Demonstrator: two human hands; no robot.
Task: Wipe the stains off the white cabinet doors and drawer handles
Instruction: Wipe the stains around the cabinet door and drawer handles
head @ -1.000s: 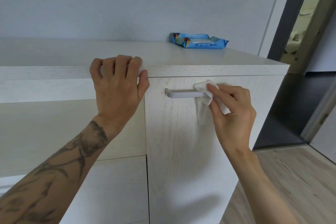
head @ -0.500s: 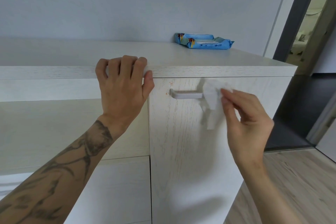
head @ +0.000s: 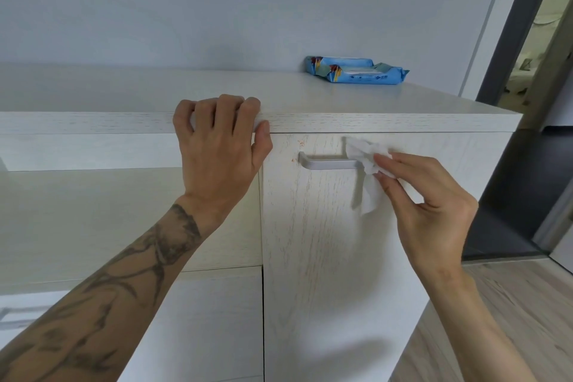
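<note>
**Wipe at the handle's right end**

The right hand [head: 434, 205] pinches a crumpled white wipe [head: 366, 155] between thumb and fingertips. It holds the wipe against the right end of the grey handle [head: 328, 163], and a tail of it hangs down over the door [head: 325, 257]. The left hand [head: 217, 152] grips the front edge of the top [head: 387, 102], fingers curled over it and thumb by the door's upper left corner. Small orange specks [head: 300, 143] dot the door just beside the handle's left end. Far back on the top, near the wall, lies a blue pack [head: 356, 73]. To the right are the wooden floor [head: 511, 304] and a dark doorway.
</note>
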